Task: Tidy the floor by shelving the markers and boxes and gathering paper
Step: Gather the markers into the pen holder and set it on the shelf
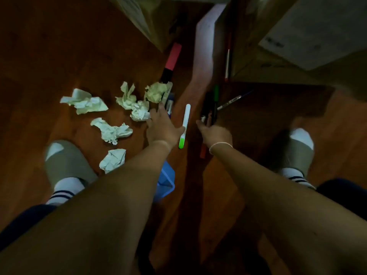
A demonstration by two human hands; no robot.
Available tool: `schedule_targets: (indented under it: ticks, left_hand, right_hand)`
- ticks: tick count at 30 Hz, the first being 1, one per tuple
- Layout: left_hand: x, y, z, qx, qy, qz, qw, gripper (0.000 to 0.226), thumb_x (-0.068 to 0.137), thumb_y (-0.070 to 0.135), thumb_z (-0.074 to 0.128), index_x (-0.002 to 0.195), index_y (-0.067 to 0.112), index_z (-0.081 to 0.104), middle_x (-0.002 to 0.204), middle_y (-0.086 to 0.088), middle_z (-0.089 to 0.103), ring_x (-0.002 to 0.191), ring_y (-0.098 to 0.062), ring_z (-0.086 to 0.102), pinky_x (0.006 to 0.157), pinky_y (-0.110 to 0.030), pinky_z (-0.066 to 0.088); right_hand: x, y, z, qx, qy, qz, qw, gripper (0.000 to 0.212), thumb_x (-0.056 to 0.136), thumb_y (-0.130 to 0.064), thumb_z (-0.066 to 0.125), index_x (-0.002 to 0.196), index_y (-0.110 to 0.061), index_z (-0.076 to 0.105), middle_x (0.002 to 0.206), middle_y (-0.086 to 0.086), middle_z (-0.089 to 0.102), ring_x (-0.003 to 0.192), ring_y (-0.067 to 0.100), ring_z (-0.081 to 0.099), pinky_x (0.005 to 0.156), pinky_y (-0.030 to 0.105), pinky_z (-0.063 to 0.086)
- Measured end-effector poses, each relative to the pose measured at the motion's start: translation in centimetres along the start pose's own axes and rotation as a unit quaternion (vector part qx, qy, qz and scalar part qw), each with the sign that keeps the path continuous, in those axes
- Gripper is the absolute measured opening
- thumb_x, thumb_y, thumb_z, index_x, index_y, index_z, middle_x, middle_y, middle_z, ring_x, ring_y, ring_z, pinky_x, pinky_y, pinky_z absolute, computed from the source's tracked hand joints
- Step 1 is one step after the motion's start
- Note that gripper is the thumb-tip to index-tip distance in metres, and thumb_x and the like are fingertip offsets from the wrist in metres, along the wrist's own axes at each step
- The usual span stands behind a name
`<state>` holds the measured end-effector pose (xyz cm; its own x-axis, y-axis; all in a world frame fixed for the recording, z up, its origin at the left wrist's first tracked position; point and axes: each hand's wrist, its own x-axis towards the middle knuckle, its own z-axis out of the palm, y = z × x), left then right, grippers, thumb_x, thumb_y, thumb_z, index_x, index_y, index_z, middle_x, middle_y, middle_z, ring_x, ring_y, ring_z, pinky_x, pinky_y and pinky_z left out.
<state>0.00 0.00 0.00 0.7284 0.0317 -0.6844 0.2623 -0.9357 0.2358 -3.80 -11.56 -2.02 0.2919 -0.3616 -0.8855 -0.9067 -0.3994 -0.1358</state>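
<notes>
Barely started: paper [111,132] and markers [184,126] littered the floor [49,56]; left hand [161,126] spread open, right hand [215,133] gripping pens [210,108].

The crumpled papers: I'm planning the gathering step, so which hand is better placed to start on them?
Probably the left hand. It is spread open right beside the crumpled papers, its fingertips near the closest wad. The right hand is on the far side of the white-and-green marker, with its grip already around dark markers.
</notes>
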Motion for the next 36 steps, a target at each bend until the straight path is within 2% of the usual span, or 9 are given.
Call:
schedule_targets:
  ticks: [4,8,12,15,19,25,28,33,36]
  left_hand:
    - [1.1,-0.4,1.3,0.032,0.021,0.004,0.999,0.096,0.080,0.039,0.069,0.151,0.011,0.010,0.149,-0.014,0.025,0.136,-0.034,0.030,0.107,-0.039,0.034]
    - [2.1,-1.0,1.9,0.046,0.052,0.026,0.997,0.078,0.086,0.030,0.063,0.147,0.010,0.020,0.145,-0.016,0.029,0.132,-0.035,0.032,0.103,-0.040,0.037]
    - [2.7,-1.7,1.7,0.025,0.059,0.034,0.997,0.059,0.085,0.021,0.060,0.137,0.007,0.035,0.138,-0.018,0.037,0.128,-0.035,0.037,0.098,-0.042,0.040]
    - [2.6,-1.3,1.6,-0.007,0.064,0.026,0.998,0.067,0.081,0.034,0.061,0.136,0.007,0.035,0.136,-0.017,0.037,0.127,-0.035,0.038,0.097,-0.042,0.039]
    - [2.2,-0.4,2.0,0.032,0.065,0.048,0.996,0.085,0.076,0.047,0.067,0.141,0.009,0.029,0.138,-0.015,0.034,0.126,-0.035,0.038,0.098,-0.041,0.039]
    - [2.6,0.0,2.7,0.058,0.082,0.051,0.994,0.059,0.081,0.021,0.062,0.131,0.005,0.035,0.133,-0.018,0.038,0.123,-0.037,0.041,0.093,-0.043,0.042]
    - [3.2,-0.6,2.3,0.044,0.063,0.054,0.996,0.058,0.084,0.014,0.057,0.135,0.003,0.032,0.134,-0.021,0.040,0.124,-0.039,0.042,0.095,-0.045,0.041]
    - [4.1,-1.3,1.3,0.041,0.028,0.056,0.997,0.047,0.086,0.017,0.056,0.127,-0.001,0.041,0.131,-0.025,0.044,0.120,-0.042,0.046,0.096,-0.046,0.040]
    - [4.7,-1.2,0.3,0.008,0.033,0.068,0.997,0.038,0.087,0.019,0.054,0.119,-0.002,0.051,0.122,-0.025,0.055,0.110,-0.042,0.055,0.086,-0.042,0.045]
  right_hand:
    - [1.1,-0.4,1.5,0.094,0.078,0.014,0.992,0.086,0.083,-0.053,0.054,0.149,-0.016,0.013,0.149,0.013,0.036,0.130,0.030,0.045,0.104,0.042,0.041]
    - [1.0,0.3,2.6,0.081,0.136,-0.013,0.987,0.070,0.088,-0.031,0.058,0.143,-0.005,0.024,0.142,0.017,0.042,0.126,0.033,0.047,0.097,0.037,0.042]
    - [0.7,1.1,3.1,0.035,0.120,-0.014,0.992,0.052,0.090,-0.026,0.053,0.133,-0.001,0.037,0.133,0.018,0.050,0.119,0.034,0.052,0.090,0.036,0.045]
    - [0.6,1.9,3.0,0.030,0.102,-0.004,0.994,0.044,0.091,-0.025,0.050,0.128,-0.001,0.049,0.131,0.018,0.056,0.119,0.034,0.054,0.092,0.034,0.044]
    - [0.0,2.8,2.8,0.090,0.077,0.008,0.993,0.036,0.088,-0.022,0.054,0.117,-0.001,0.058,0.121,0.019,0.062,0.108,0.035,0.060,0.074,0.027,0.041]
    - [-1.9,4.3,2.7,0.169,0.067,0.047,0.982,0.032,0.085,-0.019,0.047,0.111,-0.007,0.060,0.108,0.014,0.063,0.092,0.033,0.060,0.072,0.029,0.039]
    - [-2.5,4.9,3.1,0.220,0.047,0.031,0.974,0.024,0.088,-0.029,0.049,0.103,-0.012,0.060,0.098,0.009,0.063,0.079,0.023,0.055,0.069,0.028,0.040]
    - [-3.8,5.3,3.9,0.320,0.029,-0.029,0.946,0.036,0.089,-0.058,0.042,0.074,-0.026,0.051,0.066,-0.008,0.049,0.059,0.008,0.047,0.054,0.023,0.035]
    - [-3.4,5.2,3.9,0.358,0.020,-0.058,0.932,0.031,0.093,-0.053,0.036,0.086,-0.026,0.048,0.066,-0.012,0.042,0.060,0.005,0.041,0.056,0.020,0.032]
